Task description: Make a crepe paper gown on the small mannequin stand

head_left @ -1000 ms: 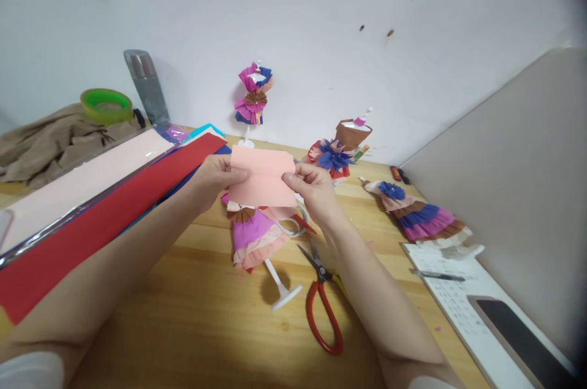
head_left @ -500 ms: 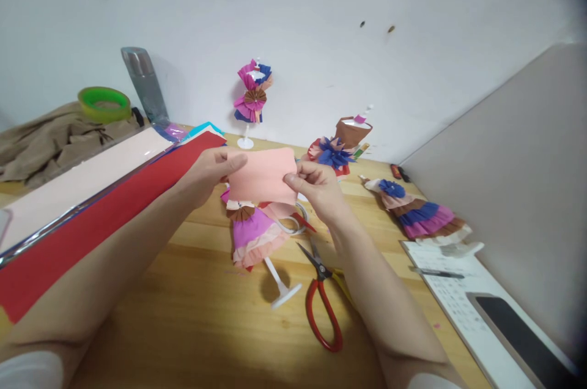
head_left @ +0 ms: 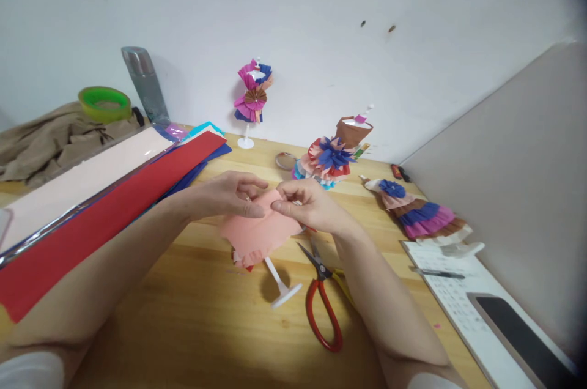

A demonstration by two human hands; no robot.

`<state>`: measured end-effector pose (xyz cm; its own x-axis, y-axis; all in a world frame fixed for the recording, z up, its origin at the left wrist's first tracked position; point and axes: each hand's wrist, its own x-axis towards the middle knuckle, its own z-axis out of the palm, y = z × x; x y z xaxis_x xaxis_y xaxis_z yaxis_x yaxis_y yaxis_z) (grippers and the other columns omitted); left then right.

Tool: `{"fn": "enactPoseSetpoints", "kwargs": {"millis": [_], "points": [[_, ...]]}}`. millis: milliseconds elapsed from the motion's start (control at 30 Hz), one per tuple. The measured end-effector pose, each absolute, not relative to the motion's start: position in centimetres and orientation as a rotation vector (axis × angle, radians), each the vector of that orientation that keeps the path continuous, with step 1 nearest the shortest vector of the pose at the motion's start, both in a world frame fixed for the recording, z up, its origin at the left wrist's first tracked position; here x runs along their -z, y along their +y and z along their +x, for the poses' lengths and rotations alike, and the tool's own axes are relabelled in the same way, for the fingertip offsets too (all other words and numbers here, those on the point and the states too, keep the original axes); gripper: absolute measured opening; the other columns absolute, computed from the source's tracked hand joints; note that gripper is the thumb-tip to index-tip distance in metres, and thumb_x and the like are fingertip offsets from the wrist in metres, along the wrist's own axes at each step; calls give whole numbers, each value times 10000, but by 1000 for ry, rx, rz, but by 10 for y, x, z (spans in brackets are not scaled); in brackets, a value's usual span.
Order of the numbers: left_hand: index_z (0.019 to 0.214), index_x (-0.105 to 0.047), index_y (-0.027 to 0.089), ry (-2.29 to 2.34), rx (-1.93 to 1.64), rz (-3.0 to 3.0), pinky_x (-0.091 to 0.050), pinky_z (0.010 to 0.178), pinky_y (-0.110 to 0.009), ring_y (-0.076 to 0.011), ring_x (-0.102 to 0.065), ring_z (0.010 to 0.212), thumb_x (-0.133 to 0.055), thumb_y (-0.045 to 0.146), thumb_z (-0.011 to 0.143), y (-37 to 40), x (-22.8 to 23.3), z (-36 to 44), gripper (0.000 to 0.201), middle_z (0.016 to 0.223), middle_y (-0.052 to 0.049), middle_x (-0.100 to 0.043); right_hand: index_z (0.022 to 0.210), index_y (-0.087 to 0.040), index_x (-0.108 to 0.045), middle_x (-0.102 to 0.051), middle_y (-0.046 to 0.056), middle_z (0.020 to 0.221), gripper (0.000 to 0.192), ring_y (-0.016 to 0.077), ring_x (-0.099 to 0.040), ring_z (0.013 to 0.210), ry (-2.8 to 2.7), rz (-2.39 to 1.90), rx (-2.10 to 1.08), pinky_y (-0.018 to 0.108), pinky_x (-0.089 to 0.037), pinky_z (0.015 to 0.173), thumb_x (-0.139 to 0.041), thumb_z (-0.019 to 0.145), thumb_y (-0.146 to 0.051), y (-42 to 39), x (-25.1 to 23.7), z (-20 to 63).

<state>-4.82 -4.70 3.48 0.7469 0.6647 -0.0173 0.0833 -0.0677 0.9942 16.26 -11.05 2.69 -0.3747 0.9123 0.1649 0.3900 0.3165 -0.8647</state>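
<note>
Pink paper point(head_left: 259, 235) is pinched above worktop point(head_left: 206, 322) by right hand point(head_left: 309, 207), white stand point(head_left: 287, 296) at its five o'clock; grip of left hand point(head_left: 224, 194) can't be told. Gathering seemingly being done; two-handed pinch probably called for.

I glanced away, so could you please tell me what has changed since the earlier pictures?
The pink paper has moved down in view and tilted; the left hand and right hand, still pinching it, have drawn closer together. The scissors, bottle and phone stayed put.
</note>
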Motion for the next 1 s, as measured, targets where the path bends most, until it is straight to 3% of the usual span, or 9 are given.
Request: {"fn": "enactPoseSetpoints", "kwargs": {"millis": [100, 200, 267, 367, 433, 600, 733, 833, 1000], "points": [[1118, -692, 201, 627, -384, 1742, -482, 731, -299, -234, -642, 893, -830, 319, 567, -48, -32, -45, 580, 951, -45, -703, 572, -184, -438, -321, -55, 565, 353, 82, -290, 522, -1953, -1148, -950, 229, -230, 481, -584, 836, -370, -110, -28, 162], [1180, -652, 207, 707, -495, 1852, -458, 843, -305, -265, -583, 1073, -847, 319, 529, -50, -29, -42, 689, 1127, -59, -662, 572, -188, -417, -302, -59, 568, 339, 83, -284, 525, -1999, -1170, -877, 235, -218, 488, -579, 834, -330, -110, -28, 163], [1100, -675, 190, 780, -567, 1890, -455, 787, -285, -246, -591, 998, -832, 299, 533, -51, -30, -40, 599, 1025, -48, -666, 574, -189, -410, -296, -60, 569, 332, 84, -284, 524, -2015, -1188, -856, 239, -213, 491, -574, 834, -316, -109, -27, 163], [820, -677, 162, 778, -496, 1807, -384, 548, -236, -155, -547, 660, -763, 307, 604, -51, -36, -41, 274, 691, 9, -584, 586, -190, -411, -299, -58, 577, 328, 85, -286, 526, -2007, -1210, -865, 241, -209, 491, -565, 840, -329, -109, -26, 164], [707, -643, 149, 729, -404, 1696, -323, 477, -220, -126, -494, 562, -746, 338, 621, -48, -37, -43, 232, 606, 19, -538, 588, -190, -409, -301, -57, 580, 337, 84, -286, 529, -2001, -1213, -876, 241, -208, 491, -569, 842, -344, -110, -26, 164], [729, -680, 124, 678, -452, 1536, -349, 487, -219, -132, -530, 561, -797, 377, 583, -39, -30, -47, 315, 632, -11, -610, 589, -178, -470, -365, -49, 567, 383, 86, -325, 530, -1866, -1181, -934, 232, -229, 494, -618, 814, -451, -109, -28, 162], [807, -697, 122, 716, -625, 1369, -432, 568, -249, -163, -599, 638, -837, 357, 556, -42, -32, -45, 372, 729, -43, -683, 879, -184, -682, -625, 20, 790, 482, 154, -542, 692, -1496, -1025, -1129, 250, -405, 599, -661, 716, -637, -104, -23, 162], [817, -699, 122, 760, -813, 1285, -455, 595, -262, -180, -617, 682, -865, 338, 512, -45, -38, -44, 408, 754, -49, -700, 914, -208, -704, -661, 37, 788, 590, 186, -606, 707, -1215, -944, -1373, 293, -491, 643, -698, 613, -715, -99, -17, 159], [836, -692, 115, 766, -931, 1248, -464, 573, -278, -186, -617, 654, -841, 362, 549, -46, -38, -43, 406, 742, -54, -701, 875, -203, -709, -690, 14, 737, 447, 148, -630, 633, -1090, -944, -1446, 264, -512, 621, -857, 546, -467, -96, -7, 145]]}}
